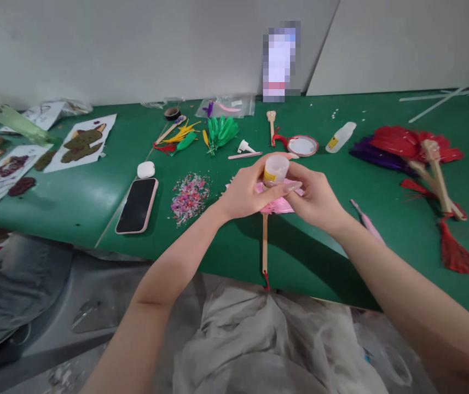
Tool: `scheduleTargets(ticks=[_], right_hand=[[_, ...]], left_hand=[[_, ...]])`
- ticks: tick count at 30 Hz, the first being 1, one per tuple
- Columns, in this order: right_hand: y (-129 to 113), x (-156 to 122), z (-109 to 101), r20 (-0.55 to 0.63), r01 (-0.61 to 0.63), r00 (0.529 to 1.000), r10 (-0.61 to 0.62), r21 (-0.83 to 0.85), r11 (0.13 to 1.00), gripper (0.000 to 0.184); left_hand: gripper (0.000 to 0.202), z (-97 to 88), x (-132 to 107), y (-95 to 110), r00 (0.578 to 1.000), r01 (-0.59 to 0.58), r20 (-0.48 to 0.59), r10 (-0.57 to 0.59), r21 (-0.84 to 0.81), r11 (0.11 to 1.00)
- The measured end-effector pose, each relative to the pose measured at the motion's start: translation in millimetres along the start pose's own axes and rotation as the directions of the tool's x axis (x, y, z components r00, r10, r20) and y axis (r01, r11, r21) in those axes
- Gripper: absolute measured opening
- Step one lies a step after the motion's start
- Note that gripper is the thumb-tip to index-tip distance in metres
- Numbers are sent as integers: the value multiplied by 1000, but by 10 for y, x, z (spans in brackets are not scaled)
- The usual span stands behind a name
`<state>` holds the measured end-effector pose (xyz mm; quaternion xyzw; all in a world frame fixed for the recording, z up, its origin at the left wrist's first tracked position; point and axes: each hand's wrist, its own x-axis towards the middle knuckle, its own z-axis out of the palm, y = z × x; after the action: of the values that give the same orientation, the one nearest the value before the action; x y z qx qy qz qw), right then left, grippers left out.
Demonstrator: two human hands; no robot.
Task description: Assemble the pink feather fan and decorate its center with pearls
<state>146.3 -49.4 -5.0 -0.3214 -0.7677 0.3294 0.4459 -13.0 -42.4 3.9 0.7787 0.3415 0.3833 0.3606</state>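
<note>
Between my hands is a small translucent white bottle (276,168) with a yellow label, its wide round end facing me. My left hand (244,189) closes around its left side, thumb across the front. My right hand (315,192) grips it from the right, fingers curled; some fingertips are hidden behind it. Directly below lies a pink feather fan (277,206), partly covered by my hands, its wooden handle (265,243) pointing toward me with a red cord at the end. Just beyond my left hand are a white nozzle cap (245,147) and pale tweezers (244,156).
Left of my hands lie a heap of pink and white flakes (190,198), a phone (137,206) and a white case (146,169). Farther back are green feathers (221,132), a round lid (302,145) and another bottle (341,137). Red feather fans (406,143) lie right.
</note>
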Motion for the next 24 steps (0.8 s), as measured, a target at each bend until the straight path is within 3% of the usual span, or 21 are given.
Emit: scheduleTargets(ticks=[17,24], right_hand=[[13,24,2,-77,11,997,-20,-109,994,28],[1,33,11,-103,1,995,-8,-66,998,27]], left_hand=[[50,13,20,-28,999,-33,-23,33,-10,999],[49,29,23,-56,997,-56,-61,56,13,998]])
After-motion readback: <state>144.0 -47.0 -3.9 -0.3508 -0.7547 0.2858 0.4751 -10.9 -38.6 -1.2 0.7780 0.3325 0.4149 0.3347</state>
